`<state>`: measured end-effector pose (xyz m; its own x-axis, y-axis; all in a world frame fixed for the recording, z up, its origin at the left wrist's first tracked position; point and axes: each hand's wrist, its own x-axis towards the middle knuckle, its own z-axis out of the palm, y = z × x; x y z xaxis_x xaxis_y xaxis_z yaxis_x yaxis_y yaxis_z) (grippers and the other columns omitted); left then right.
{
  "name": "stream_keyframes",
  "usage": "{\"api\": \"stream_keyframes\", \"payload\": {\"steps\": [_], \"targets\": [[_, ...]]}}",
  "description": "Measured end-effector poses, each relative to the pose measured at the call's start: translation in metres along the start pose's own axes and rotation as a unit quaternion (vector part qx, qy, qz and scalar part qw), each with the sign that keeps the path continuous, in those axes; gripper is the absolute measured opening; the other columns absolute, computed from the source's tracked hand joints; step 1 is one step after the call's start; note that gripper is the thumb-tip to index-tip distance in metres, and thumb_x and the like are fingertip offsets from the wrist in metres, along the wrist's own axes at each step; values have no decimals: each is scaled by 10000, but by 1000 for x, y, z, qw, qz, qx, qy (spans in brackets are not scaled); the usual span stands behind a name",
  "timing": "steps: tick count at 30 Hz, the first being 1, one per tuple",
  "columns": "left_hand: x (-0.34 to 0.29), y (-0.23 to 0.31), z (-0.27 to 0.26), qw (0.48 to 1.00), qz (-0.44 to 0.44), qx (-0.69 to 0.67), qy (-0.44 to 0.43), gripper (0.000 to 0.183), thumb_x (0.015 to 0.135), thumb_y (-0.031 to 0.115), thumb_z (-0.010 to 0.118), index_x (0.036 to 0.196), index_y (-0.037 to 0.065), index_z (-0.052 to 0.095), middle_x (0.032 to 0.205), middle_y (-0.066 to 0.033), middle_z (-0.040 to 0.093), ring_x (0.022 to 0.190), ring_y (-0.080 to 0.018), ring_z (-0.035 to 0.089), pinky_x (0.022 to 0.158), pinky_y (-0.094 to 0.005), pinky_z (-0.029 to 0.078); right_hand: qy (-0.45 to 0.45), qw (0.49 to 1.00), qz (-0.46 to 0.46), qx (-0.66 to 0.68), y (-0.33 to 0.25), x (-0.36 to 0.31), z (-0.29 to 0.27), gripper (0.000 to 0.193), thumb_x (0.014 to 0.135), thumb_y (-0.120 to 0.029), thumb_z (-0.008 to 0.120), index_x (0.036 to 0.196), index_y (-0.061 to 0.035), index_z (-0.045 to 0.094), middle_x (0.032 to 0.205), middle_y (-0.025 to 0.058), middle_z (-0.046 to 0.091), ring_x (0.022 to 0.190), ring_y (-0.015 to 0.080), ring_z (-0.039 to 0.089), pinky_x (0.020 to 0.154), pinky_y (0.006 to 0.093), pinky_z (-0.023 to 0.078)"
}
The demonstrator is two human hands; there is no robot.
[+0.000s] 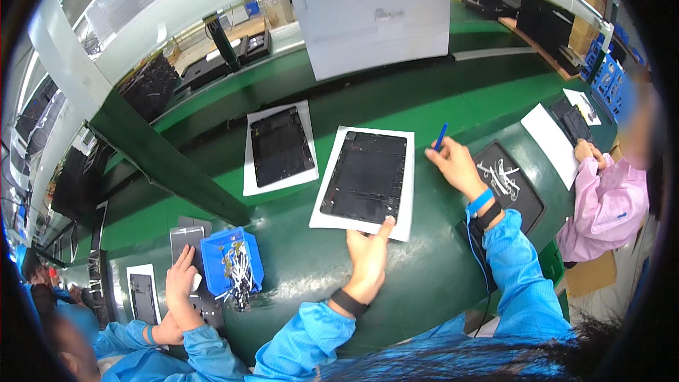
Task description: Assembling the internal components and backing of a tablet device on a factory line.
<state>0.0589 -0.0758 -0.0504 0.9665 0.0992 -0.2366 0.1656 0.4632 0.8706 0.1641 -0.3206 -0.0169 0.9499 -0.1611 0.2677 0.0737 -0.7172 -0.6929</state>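
A black tablet housing (pixel 368 177) with small internal parts lies on a white sheet (pixel 402 230). My left hand (pixel 368 260) grips the near edge of that sheet, its thumb on top by the housing's lower right corner and its other fingers partly hidden. To the right, my right hand (pixel 458 168) pinches a slim blue pen-like tool (pixel 442 136) that points upward, apart from the housing. Beyond my right wrist, a dark tray (pixel 527 205) holds several white strips and cables (pixel 499 178).
Another tablet housing (pixel 281 147) on a white sheet lies farther left on the green conveyor. A blue bin (pixel 212 258) of white-ended cables stands by a co-worker's hand (pixel 182 279). A green post (pixel 170 159) slants nearby. A pink-sleeved person (pixel 601 201) works at right. A cord runs from my right wristband.
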Motion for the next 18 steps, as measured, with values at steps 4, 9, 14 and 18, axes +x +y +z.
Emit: {"api": "stream_keyframes", "payload": {"steps": [4,9,14,18], "targets": [[-72,29,6,993,-115,-21,-18,432,1012,40,677,1410,36,509,1338,-94,616,1201,-224,642,1019,-403,575,46,992,22,114,4,-9,16,225,1015,-202,674,1054,20,675,660,96,649,583,188,631,557,373,480],[-102,31,-17,978,-199,-33,-54,408,1021,15,644,1407,6,511,1375,-117,606,1255,-239,619,1078,-432,561,79,961,19,264,-11,-21,6,213,1046,-218,662,1072,-6,669,761,32,649,605,96,606,532,262,473],[-117,2,-28,953,-294,-49,-53,419,995,10,692,1381,-41,536,1350,-148,625,1216,-250,648,1061,-410,588,379,878,0,292,-4,-17,-101,241,1088,-276,606,1140,-53,680,782,-26,589,642,48,530,533,209,382],[-128,24,-11,943,-330,-34,-29,395,1005,17,682,1367,-73,552,1317,-183,651,1168,-260,684,1076,-404,579,478,793,-245,289,-57,-52,-145,312,1109,-215,490,1255,26,624,836,33,568,690,100,506,584,227,363]]}}
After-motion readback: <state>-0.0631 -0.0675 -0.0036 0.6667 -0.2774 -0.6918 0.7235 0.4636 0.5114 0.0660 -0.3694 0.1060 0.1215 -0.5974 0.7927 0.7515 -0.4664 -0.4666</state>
